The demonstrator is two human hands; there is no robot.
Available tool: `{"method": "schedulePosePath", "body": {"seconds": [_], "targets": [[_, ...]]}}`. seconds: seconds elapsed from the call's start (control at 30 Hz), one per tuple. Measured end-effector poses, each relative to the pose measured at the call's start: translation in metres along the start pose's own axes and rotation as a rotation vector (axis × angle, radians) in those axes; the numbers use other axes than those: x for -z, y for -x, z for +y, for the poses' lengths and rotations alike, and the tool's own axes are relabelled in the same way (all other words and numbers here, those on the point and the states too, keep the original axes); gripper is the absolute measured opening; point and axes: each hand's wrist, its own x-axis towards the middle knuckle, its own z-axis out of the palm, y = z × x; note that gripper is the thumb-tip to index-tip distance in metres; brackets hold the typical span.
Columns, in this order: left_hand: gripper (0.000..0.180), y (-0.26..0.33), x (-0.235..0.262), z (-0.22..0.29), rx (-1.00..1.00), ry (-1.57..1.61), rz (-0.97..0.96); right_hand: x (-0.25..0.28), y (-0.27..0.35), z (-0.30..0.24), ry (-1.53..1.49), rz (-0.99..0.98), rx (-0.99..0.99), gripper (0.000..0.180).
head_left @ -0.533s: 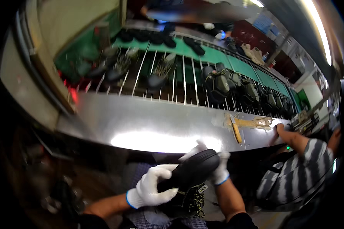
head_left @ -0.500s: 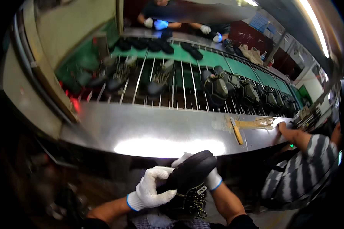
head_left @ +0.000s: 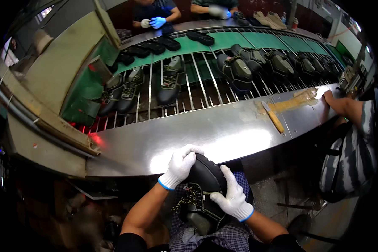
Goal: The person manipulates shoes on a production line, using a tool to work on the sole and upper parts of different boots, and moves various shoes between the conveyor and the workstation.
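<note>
A black shoe [head_left: 203,176] with yellow-flecked laces and a thick black sole is held over my lap, its toe pointing away from me toward the metal ledge. My left hand [head_left: 182,165], in a white knit glove with a blue cuff, is closed around the toe end on the left side. My right hand [head_left: 232,194], gloved the same way, grips the shoe's right side with the thumb across the upper and the fingers along the sole edge. Some of the fingers are hidden behind the shoe.
Beyond a metal ledge [head_left: 130,145], a rod conveyor carries several shoes [head_left: 169,82]. Black soles [head_left: 155,45] lie on a green strip. A wooden-handled knife [head_left: 274,119] rests on the ledge. One co-worker [head_left: 350,138] stands at right; two work across the conveyor.
The shoe has been turned from showing its sole to showing its laced upper. My left hand has shifted up to the toe, and my right hand has come round to the near side.
</note>
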Motion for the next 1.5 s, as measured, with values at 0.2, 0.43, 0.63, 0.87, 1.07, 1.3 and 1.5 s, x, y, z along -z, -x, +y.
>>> {"method": "schedulePosePath", "body": {"seconds": [0.2, 0.43, 0.63, 0.87, 1.07, 1.3, 1.5], "targets": [[0.030, -0.005, -0.001, 0.011, 0.048, -0.113, 0.001, 0.009, -0.035, 0.057, 0.228, 0.095, 0.263, 0.049], [0.021, -0.005, 0.005, 0.010, 0.090, -0.059, -0.019, 0.022, -0.041, 0.020, 0.329, -0.147, 0.006, 0.050], [0.020, -0.008, 0.008, 0.010, 0.074, -0.085, -0.067, 0.025, -0.023, -0.024, 0.357, -0.167, 0.094, 0.066], [0.018, -0.007, 0.012, 0.009, 0.088, -0.036, -0.075, 0.027, -0.009, -0.037, 0.288, -0.181, 0.105, 0.097], [0.027, -0.004, 0.004, 0.023, 0.152, 0.146, 0.034, 0.029, -0.013, -0.046, 0.447, -0.433, 0.170, 0.099], [0.052, -0.004, 0.001, 0.014, 0.133, 0.320, 0.115, 0.039, -0.074, -0.060, 0.401, -0.523, 0.006, 0.089], [0.059, 0.001, -0.004, 0.029, 0.206, 0.474, 0.234, 0.000, -0.140, -0.052, 0.159, -0.593, -0.079, 0.091]]}}
